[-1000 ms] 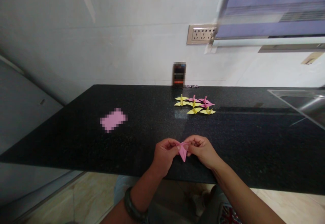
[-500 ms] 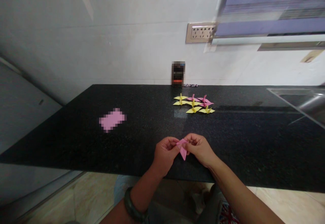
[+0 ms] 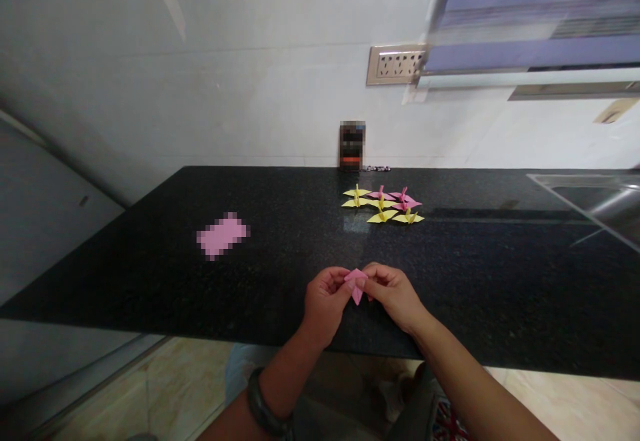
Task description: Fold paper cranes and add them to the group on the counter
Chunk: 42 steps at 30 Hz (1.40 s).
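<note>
Between my two hands is a small folded piece of pink origami paper, diamond-shaped with a point toward me. My left hand pinches its left side between thumb and fingers. On the other side my right hand grips it the same way, the two thumbs close together on its front. Both hands are just above the near part of the dark counter. Beyond them stand several folded paper cranes, yellow ones and pink ones, grouped close together.
A blurred-out pink paper stack lies on the counter to the left. Against the wall stands a pixelated dark object with a beaded strap beside it. A metal sink is at the right, and a socket panel is on the wall.
The folded pink paper has tilted and shifted up slightly between my fingers, so its lower point now shows shorter and straighter. Both hands have stayed almost in place.
</note>
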Each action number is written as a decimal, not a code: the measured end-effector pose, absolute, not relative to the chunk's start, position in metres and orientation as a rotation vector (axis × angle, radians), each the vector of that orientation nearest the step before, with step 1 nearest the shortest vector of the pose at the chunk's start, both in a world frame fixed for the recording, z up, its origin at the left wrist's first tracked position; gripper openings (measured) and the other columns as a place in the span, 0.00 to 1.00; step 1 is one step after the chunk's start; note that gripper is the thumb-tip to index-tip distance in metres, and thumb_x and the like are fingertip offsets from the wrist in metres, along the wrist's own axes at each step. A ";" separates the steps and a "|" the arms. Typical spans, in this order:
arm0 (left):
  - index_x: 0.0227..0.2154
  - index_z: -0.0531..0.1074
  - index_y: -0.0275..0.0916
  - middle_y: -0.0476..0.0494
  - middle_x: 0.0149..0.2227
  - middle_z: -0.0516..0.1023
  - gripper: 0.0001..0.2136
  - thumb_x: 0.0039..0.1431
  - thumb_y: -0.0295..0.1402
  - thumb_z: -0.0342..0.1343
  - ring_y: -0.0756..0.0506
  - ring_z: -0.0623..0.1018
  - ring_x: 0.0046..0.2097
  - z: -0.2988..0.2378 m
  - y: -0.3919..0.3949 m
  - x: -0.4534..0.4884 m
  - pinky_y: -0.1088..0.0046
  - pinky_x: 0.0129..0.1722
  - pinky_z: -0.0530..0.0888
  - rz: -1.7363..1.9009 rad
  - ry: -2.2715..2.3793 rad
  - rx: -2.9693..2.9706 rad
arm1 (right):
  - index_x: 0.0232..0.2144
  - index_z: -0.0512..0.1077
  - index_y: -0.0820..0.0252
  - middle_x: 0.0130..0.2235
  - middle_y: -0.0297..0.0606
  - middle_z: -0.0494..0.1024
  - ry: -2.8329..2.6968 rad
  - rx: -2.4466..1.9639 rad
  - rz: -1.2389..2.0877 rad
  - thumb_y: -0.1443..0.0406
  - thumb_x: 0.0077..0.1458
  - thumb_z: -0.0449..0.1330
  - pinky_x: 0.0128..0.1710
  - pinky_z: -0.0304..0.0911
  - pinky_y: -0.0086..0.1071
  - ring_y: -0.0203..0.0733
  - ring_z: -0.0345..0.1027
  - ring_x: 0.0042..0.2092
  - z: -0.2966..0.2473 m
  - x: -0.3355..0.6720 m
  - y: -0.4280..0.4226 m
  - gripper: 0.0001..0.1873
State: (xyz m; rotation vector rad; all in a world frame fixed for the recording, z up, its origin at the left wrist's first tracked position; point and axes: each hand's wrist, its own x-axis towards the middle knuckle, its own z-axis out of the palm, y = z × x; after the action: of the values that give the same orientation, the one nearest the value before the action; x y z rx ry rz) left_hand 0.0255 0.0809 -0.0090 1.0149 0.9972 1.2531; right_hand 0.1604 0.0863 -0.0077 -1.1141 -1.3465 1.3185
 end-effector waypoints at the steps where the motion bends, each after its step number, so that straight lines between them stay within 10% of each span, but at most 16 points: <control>1: 0.29 0.70 0.34 0.48 0.26 0.74 0.07 0.45 0.30 0.57 0.51 0.72 0.28 -0.009 0.081 0.026 0.77 0.29 0.68 1.236 0.995 1.030 | 0.25 0.71 0.62 0.24 0.32 0.68 -1.360 -1.111 1.280 0.61 0.46 0.58 0.22 0.54 0.25 0.30 0.57 0.23 -0.007 0.161 0.086 0.08; 20: 0.25 0.72 0.35 0.50 0.21 0.73 0.07 0.46 0.34 0.56 0.52 0.71 0.25 -0.009 0.083 0.026 0.74 0.29 0.72 1.105 0.930 0.987 | 0.34 0.74 0.53 0.30 0.36 0.69 -1.687 -1.022 0.654 0.68 0.49 0.56 0.33 0.61 0.32 0.37 0.64 0.33 -0.008 0.165 0.081 0.09; 42: 0.27 0.73 0.33 0.42 0.25 0.76 0.12 0.48 0.38 0.54 0.47 0.75 0.28 -0.002 0.086 0.005 0.73 0.29 0.69 0.867 0.788 0.991 | 0.38 0.73 0.50 0.30 0.36 0.70 -1.809 -0.859 0.795 0.70 0.50 0.53 0.29 0.62 0.30 0.36 0.66 0.31 -0.002 0.171 0.080 0.14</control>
State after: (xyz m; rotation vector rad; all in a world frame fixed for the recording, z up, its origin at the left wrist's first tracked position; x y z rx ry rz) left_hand 0.0053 0.0857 -0.0020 0.9905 0.7884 0.8671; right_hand 0.1707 0.0798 -0.0019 -0.8590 -1.8092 0.7951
